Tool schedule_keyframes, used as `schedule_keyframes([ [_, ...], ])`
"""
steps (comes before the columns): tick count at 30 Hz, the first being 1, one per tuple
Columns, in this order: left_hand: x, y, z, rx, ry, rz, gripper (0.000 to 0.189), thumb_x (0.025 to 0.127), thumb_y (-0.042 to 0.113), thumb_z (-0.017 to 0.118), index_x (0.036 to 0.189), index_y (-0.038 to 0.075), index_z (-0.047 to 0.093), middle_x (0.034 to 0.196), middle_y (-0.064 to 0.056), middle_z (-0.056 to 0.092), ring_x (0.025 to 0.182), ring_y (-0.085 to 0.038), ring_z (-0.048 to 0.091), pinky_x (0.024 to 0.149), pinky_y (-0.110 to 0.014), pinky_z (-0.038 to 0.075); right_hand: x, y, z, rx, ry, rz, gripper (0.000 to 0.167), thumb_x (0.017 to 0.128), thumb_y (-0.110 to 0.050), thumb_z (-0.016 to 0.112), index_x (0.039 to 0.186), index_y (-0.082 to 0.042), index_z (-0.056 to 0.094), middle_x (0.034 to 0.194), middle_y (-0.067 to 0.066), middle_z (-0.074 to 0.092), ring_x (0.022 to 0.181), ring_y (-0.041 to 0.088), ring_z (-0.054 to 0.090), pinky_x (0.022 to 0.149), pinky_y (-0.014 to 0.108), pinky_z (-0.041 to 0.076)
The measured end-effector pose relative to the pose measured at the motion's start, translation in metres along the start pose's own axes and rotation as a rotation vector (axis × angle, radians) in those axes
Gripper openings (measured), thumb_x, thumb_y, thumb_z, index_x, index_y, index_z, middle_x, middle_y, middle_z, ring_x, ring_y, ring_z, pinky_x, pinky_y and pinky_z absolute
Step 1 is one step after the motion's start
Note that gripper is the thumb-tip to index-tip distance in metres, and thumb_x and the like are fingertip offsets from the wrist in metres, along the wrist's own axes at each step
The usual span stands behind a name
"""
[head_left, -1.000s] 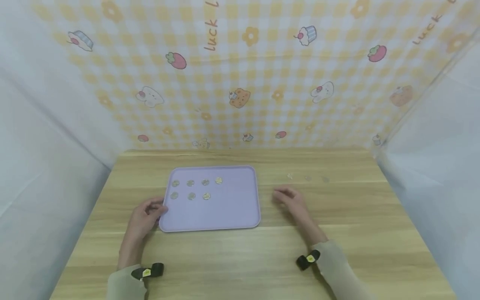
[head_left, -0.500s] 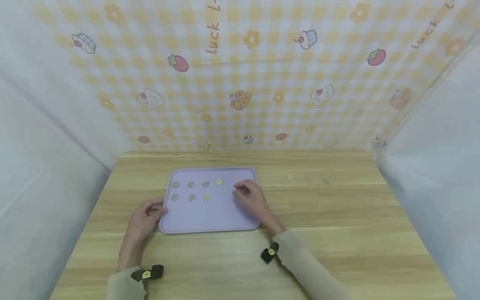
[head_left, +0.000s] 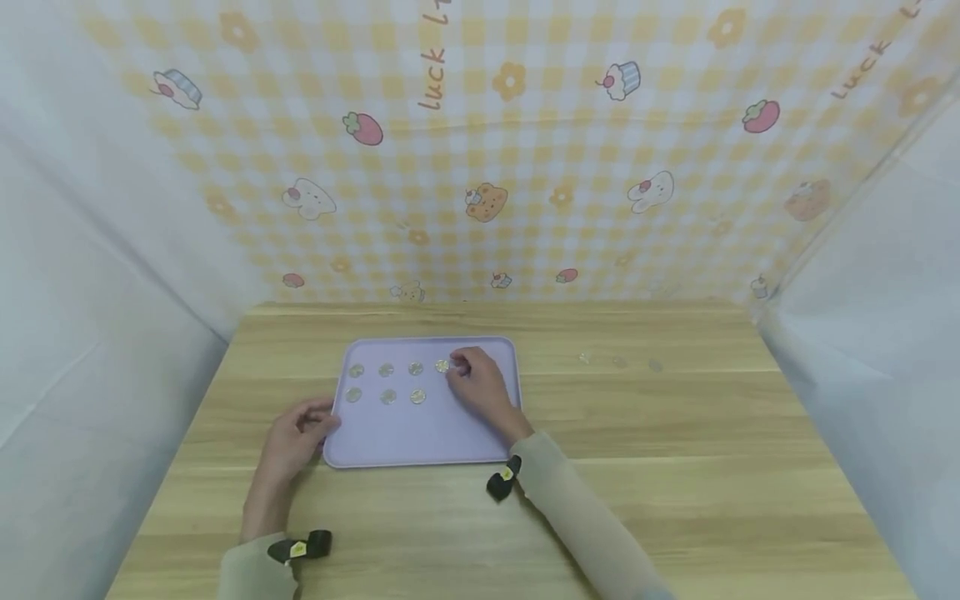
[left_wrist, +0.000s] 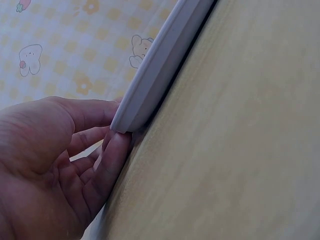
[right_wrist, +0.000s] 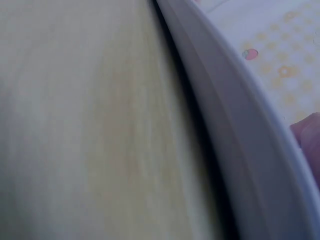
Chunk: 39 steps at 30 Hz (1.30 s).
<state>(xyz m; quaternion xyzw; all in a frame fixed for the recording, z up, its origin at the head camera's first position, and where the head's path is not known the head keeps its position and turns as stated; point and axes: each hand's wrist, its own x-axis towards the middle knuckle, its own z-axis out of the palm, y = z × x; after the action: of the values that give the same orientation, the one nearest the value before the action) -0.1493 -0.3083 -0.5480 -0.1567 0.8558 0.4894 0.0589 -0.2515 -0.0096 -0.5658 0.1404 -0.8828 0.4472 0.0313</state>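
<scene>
A lilac tray (head_left: 390, 437) lies on the wooden table in the head view. Several round metallic coins sit on it in two rows, among them an upper-row coin (head_left: 442, 366) and a lower-row coin (head_left: 417, 397). My left hand (head_left: 296, 437) pinches the tray's left rim, thumb above and fingers beneath, as the left wrist view shows. Over the tray's right half is my right hand (head_left: 483, 387), its fingers curled and its fingertips beside the end of the upper row. Whether they hold a coin is hidden. The right wrist view shows mainly the tray's side.
Three more small round pieces, one a faint disc (head_left: 656, 365), lie on the wooden table (head_left: 675, 467) right of the tray. A yellow checked cloth (head_left: 555, 158) hangs behind the table, with white curtains (head_left: 82, 375) at both sides.
My right hand has moved left from the table beside the tray to above the tray, near the coin rows. My left hand stays at the tray's rim. The visible coins have not shifted.
</scene>
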Motion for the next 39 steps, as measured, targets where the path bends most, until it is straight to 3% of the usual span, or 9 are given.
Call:
schedule_keyframes([
  [6,0.0,0.001,0.001,0.002,0.009,0.024,0.042,0.096,0.021,0.066,0.134,0.005,0.058,0.111,-0.013,0.066,0.081,-0.01,0.061,0.069,-0.023,0.056,0.008,-0.007,0.008,-0.214,-0.054,0.023,0.038,0.089,-0.025,0.07,0.123,-0.007,0.067,0.118,0.006,0.066,0.105,0.02,0.063,0.093,0.034,0.053],
  [12,0.0,0.0,0.001,0.015,0.013,0.015,0.042,0.096,0.021,0.066,0.135,0.007,0.058,0.113,-0.013,0.065,0.082,-0.011,0.061,0.07,-0.023,0.056,0.012,-0.012,0.013,-0.316,-0.083,0.03,0.038,0.088,-0.024,0.068,0.123,-0.008,0.068,0.115,0.005,0.063,0.099,0.018,0.062,0.086,0.031,0.054],
  [27,0.003,-0.001,0.002,0.007,0.009,0.024,0.042,0.097,0.023,0.066,0.135,0.008,0.058,0.114,-0.014,0.065,0.082,-0.011,0.061,0.07,-0.023,0.057,0.017,-0.024,0.008,-0.311,-0.139,0.065,0.021,0.087,-0.015,0.065,0.105,-0.004,0.066,0.104,0.006,0.059,0.09,0.018,0.057,0.079,0.031,0.052],
  [34,0.002,-0.001,0.001,0.01,0.005,0.03,0.042,0.097,0.023,0.065,0.136,0.008,0.057,0.115,-0.014,0.065,0.082,-0.01,0.061,0.07,-0.023,0.057,0.014,-0.021,0.012,-0.324,-0.111,0.037,0.021,0.088,-0.016,0.066,0.107,-0.009,0.064,0.107,0.002,0.062,0.095,0.017,0.058,0.08,0.03,0.052],
  [39,0.001,-0.001,0.002,0.002,0.009,0.031,0.042,0.097,0.022,0.065,0.135,0.007,0.058,0.113,-0.013,0.065,0.082,-0.01,0.061,0.069,-0.023,0.056,0.012,-0.015,0.016,-0.316,-0.043,-0.025,0.014,0.092,-0.018,0.063,0.105,-0.015,0.064,0.103,-0.003,0.065,0.093,0.015,0.059,0.077,0.03,0.052],
])
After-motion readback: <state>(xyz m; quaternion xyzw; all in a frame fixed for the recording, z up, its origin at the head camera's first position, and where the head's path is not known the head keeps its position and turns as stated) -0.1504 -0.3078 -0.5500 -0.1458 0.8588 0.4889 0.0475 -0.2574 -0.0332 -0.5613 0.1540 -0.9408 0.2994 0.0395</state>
